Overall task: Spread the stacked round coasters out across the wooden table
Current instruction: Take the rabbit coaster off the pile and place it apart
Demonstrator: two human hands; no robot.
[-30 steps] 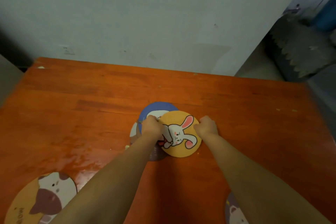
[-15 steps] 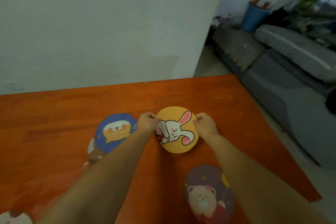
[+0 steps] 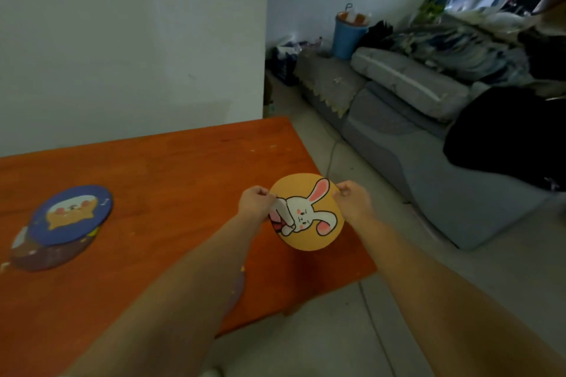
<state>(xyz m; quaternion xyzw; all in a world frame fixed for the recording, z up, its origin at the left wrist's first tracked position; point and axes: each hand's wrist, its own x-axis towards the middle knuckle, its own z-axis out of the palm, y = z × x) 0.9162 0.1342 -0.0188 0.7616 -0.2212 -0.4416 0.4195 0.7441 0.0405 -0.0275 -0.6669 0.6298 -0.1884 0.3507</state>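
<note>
While pinching the yellow rabbit coaster at opposite rims, held it face up with the left hand closed on its left edge and the right hand closed on its right edge. Had it over the right end of the wooden table, just beside the table's right edge. Could not tell for certain whether lifted clear or grazing the wood, though a shadow beneath hinted at lifted.

Probably called for lowering it level, both pinches releasing together so that neither side dropped first and slid. Seemed wise to set it a little further left, since the right rim sat almost at the drop to the floor.

Saw plenty of bare wood between this coaster and the blue coaster, which lay well apart at the left on top of the rest of the stack. Noted another dark coaster mostly hidden behind the left forearm, near the front edge, so judged the far right corner and the middle strip the freest spots. Had a grey sofa beyond the right edge, across the gap of floor.
</note>
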